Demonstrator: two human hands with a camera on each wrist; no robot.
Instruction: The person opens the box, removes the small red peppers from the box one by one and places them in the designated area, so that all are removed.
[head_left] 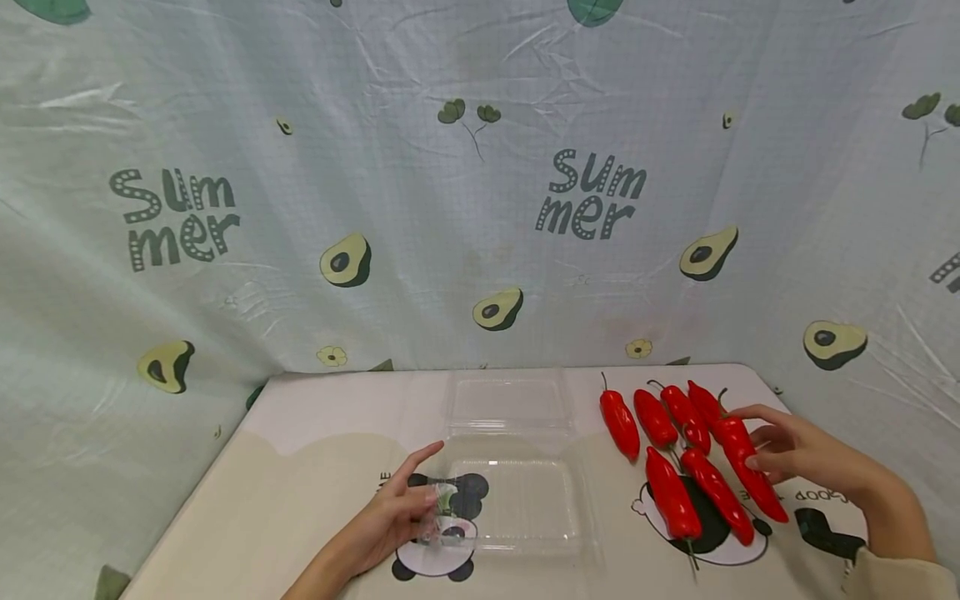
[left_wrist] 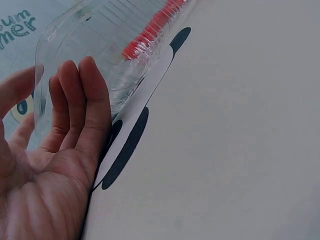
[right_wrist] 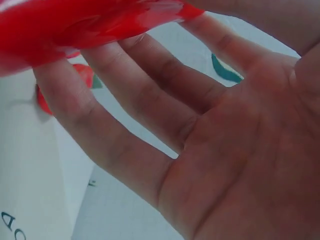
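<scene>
A clear plastic clamshell container [head_left: 528, 546] stands with its lid [head_left: 510, 400] laid back behind it. At its left wall, my left hand [head_left: 393, 512] grips the edge, thumb at the rim and index finger stretched out toward the back. In the left wrist view, three fingers [left_wrist: 95, 100] stand upright along the outside of the wall. My right hand [head_left: 798, 446] holds a red chili pepper [head_left: 750, 467] between thumb and fingers, its stem pointing away. Fingertips meet the pepper's glossy side [right_wrist: 90, 25] in the right wrist view.
Several more red chili peppers lie right of the container, among them one nearest it [head_left: 619, 425] and one at the front [head_left: 672, 496]. The table [head_left: 285, 500] carries panda prints. A printed curtain [head_left: 420, 183] hangs behind and at both sides.
</scene>
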